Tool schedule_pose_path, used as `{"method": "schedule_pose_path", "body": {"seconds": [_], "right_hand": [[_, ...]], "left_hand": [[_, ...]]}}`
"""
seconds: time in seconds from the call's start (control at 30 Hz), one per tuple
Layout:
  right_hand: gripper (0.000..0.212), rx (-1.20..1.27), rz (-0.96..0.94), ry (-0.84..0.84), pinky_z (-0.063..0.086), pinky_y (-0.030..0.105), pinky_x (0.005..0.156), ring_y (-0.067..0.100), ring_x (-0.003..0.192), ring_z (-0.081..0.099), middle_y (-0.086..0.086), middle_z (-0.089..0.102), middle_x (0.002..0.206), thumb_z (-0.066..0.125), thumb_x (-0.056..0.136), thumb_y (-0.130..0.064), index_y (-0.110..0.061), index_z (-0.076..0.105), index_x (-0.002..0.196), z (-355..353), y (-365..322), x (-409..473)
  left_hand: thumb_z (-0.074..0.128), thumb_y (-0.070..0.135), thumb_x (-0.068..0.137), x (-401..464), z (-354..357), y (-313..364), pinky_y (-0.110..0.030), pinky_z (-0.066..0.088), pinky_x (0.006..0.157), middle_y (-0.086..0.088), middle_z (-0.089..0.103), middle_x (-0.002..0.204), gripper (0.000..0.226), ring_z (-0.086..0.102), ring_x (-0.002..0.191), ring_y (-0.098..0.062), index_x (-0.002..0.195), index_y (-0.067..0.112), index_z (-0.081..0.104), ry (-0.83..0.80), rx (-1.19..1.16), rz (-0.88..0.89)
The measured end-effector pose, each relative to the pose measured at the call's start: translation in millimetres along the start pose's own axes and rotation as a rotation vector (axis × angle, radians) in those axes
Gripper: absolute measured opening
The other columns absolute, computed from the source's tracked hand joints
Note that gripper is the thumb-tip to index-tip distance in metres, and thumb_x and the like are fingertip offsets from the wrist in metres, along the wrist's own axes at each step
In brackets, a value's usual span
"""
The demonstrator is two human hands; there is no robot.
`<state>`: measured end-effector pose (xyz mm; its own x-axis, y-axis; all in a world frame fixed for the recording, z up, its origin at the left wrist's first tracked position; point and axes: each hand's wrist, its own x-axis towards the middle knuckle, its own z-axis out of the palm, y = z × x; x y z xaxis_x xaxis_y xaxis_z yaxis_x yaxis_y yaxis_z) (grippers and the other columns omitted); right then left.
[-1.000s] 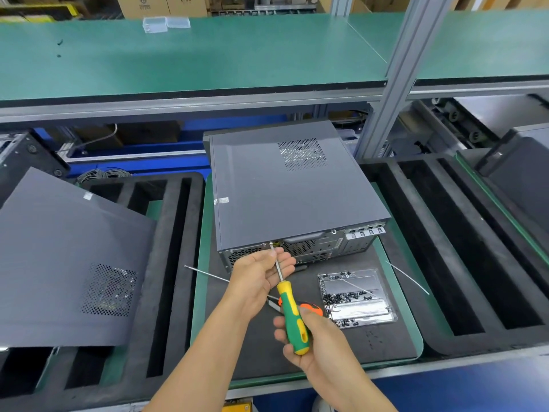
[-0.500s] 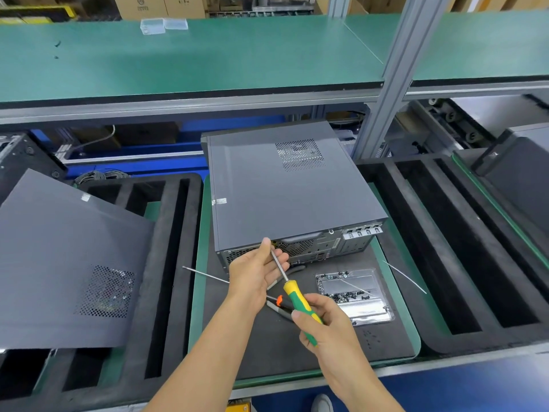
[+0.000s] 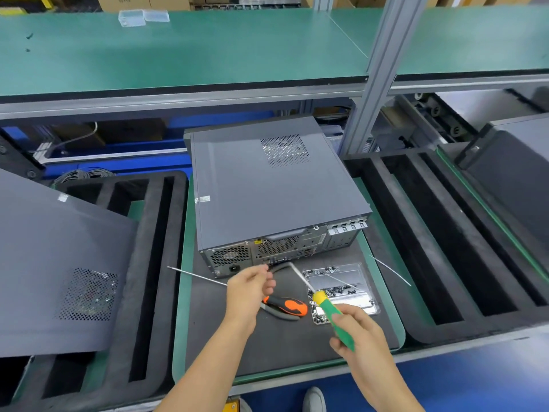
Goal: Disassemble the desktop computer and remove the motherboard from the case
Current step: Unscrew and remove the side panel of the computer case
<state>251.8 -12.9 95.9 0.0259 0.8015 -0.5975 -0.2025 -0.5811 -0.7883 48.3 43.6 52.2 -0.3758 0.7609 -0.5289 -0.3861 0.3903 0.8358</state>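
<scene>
The grey desktop computer case (image 3: 276, 185) lies flat on the dark mat (image 3: 285, 343) of the middle green-edged tray (image 3: 181, 263), its rear panel with fan grilles and ports facing the person and its top cover closed. Just in front of that rear panel, the left hand (image 3: 249, 288) hovers with its fingers curled together; whether something small is pinched in them cannot be told. Half a second ago this hand was steadying the screwdriver's shaft; now it is off the shaft. The right hand (image 3: 356, 334) grips the green handle of the yellow-and-green screwdriver (image 3: 329, 313), which has swung rightward, so that its blurred shaft now crosses above the clear screw tray (image 3: 341, 288) holding small dark screws. With the hands parted, the orange-and-black pliers (image 3: 285, 306) on the mat between them show more fully than before. Thin metal rods lie at the left (image 3: 196, 275) and right (image 3: 390, 270) of the mat. Black foam trays (image 3: 148, 263) flank the middle one, and a detached grey side panel (image 3: 53, 269) with a perforated vent rests across the left foam tray. A green shelf (image 3: 193, 49) runs behind.
</scene>
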Motion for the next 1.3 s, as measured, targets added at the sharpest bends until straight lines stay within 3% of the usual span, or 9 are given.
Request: {"method": "schedule_pose_path", "body": {"seconds": [0.1,0.17,0.23,0.3,0.47,0.8,0.97,1.13,1.3], "right_hand": [[0.013,0.027,-0.005,0.119,0.049,0.035,0.067,0.019,0.068,0.050,0.009,0.055,0.079,0.059,0.095,-0.012,-0.004,0.067,0.099,-29,1,7],[0.017,-0.008,-0.020,0.168,0.051,0.036,0.069,0.020,0.069,0.052,0.010,0.056,0.079,0.057,0.098,-0.015,-0.004,0.067,0.104,-47,2,12],[0.018,-0.029,-0.026,0.192,0.050,0.036,0.068,0.021,0.069,0.053,0.011,0.059,0.079,0.056,0.098,-0.016,-0.005,0.068,0.105,-63,3,16],[0.019,-0.041,-0.023,0.201,0.048,0.038,0.068,0.022,0.071,0.053,0.012,0.060,0.082,0.056,0.098,-0.017,-0.005,0.068,0.106,-74,4,18],[0.018,-0.078,-0.010,0.196,0.050,0.039,0.071,0.023,0.074,0.057,0.013,0.063,0.089,0.056,0.098,-0.019,-0.008,0.069,0.103,-92,3,22],[0.015,-0.370,-0.106,0.066,0.052,0.034,0.077,0.019,0.082,0.067,-0.001,0.071,0.089,0.061,0.095,-0.025,-0.032,0.074,0.093,-113,-2,42],[0.016,-0.521,-0.205,-0.023,0.052,0.032,0.083,0.013,0.089,0.066,-0.014,0.072,0.093,0.064,0.093,-0.025,-0.037,0.074,0.093,-109,-11,53],[0.018,-0.697,-0.315,-0.191,0.040,0.007,0.077,-0.003,0.095,0.059,-0.022,0.068,0.100,0.066,0.092,-0.024,-0.038,0.072,0.100,-86,-25,65],[0.027,-1.117,-0.557,-0.366,0.031,0.008,0.083,0.003,0.104,0.051,-0.021,0.058,0.107,0.068,0.091,-0.024,-0.032,0.064,0.116,-37,-22,90]], "left_hand": [[0.060,0.001,0.091,-2,11,-23,-0.023,0.051,0.052,-0.007,0.068,0.073,0.015,0.063,0.057,-0.010,0.099,0.006,0.073,-0.084,0.320,0.042],[0.063,0.008,0.091,-6,27,-33,-0.030,0.057,0.052,-0.005,0.066,0.082,0.014,0.066,0.067,-0.014,0.093,0.016,0.075,-0.172,0.447,0.076],[0.065,0.017,0.091,-7,43,-38,-0.034,0.057,0.067,0.004,0.065,0.087,0.012,0.065,0.081,-0.015,0.092,0.022,0.076,-0.216,0.745,0.277],[0.059,0.019,0.096,-5,61,-40,-0.032,0.047,0.076,-0.001,0.061,0.091,0.017,0.060,0.088,-0.021,0.093,0.019,0.075,-0.270,1.033,0.465],[0.045,0.007,0.097,4,94,-41,-0.039,0.046,0.080,-0.009,0.054,0.102,0.022,0.057,0.093,-0.031,0.093,0.009,0.067,-0.310,1.384,0.526],[0.050,0.008,0.097,14,100,-51,-0.027,0.033,0.090,-0.003,0.068,0.100,0.024,0.054,0.099,-0.023,0.101,0.012,0.073,-0.243,1.288,0.544],[0.060,0.019,0.095,5,82,-37,-0.026,0.036,0.095,0.004,0.065,0.110,0.035,0.048,0.111,-0.017,0.130,0.022,0.062,-0.198,1.046,0.573],[0.067,0.014,0.091,-8,29,-27,-0.028,0.050,0.087,0.014,0.069,0.093,0.016,0.063,0.090,-0.006,0.099,0.022,0.078,-0.242,0.916,0.460],[0.071,0.012,0.087,-19,-33,-31,-0.013,0.045,0.082,0.022,0.066,0.085,0.014,0.062,0.086,-0.004,0.094,0.022,0.078,-0.038,0.989,0.520]]}}
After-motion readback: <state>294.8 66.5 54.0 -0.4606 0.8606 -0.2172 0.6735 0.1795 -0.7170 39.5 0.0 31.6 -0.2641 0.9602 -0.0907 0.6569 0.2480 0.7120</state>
